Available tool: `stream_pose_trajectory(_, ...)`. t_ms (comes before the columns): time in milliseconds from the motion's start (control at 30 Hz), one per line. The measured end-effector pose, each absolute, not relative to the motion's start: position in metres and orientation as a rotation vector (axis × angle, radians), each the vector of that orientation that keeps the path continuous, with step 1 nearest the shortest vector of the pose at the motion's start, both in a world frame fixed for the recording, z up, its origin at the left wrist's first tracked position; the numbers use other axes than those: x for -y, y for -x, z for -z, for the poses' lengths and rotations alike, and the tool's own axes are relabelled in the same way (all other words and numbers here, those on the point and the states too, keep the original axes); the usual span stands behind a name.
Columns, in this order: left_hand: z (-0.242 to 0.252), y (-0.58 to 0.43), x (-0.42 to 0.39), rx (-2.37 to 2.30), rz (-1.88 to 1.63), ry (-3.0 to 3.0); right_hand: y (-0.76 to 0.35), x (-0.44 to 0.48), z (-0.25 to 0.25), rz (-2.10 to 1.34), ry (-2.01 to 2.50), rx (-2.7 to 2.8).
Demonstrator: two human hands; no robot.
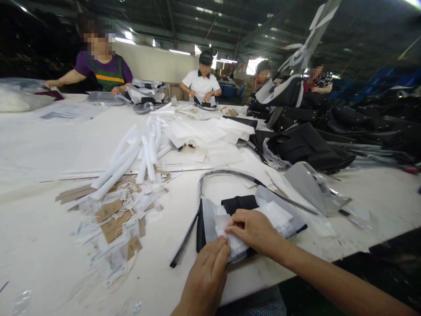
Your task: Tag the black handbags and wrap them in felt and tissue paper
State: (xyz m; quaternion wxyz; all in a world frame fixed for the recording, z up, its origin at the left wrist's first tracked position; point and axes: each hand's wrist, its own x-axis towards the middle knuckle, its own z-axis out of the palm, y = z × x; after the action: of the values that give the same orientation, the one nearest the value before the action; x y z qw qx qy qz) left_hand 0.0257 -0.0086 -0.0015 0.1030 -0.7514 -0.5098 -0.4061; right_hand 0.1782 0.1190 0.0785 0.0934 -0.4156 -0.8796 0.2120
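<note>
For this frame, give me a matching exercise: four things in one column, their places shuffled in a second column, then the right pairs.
1 white rolls
2 brown tags
3 black bags
4 right hand

A on the clear packet at the near edge of the table
B piled at the right
C scattered left of the left hand
D heaped farther back, beyond the tags

Pairs: 1-D, 2-C, 3-B, 4-A

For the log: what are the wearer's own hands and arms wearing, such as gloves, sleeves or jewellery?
Nothing is worn. The left hand and right hand are bare, with no gloves, rings or tape. The right forearm is uncovered to the frame edge, with no sleeve, watch or bracelet showing. On the left, only the wrist is in view, and it is also uncovered.
</note>
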Motion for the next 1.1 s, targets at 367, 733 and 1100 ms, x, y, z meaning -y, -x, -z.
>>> stream_pose_trajectory(367,-0.003,-0.02,0.006,1.448,1.045,2.322,-0.167,-0.139,-0.073,-0.706,1.339,2.666)
stream_pose_trajectory(733,0.005,-0.026,0.009,1.466,0.748,2.323,-0.151,-0.157,-0.073,-0.942,1.402,2.568)
stream_pose_trajectory(1100,0.014,-0.014,-0.005,1.27,0.782,2.296,-0.221,-0.183,-0.093,-0.826,1.357,2.251)
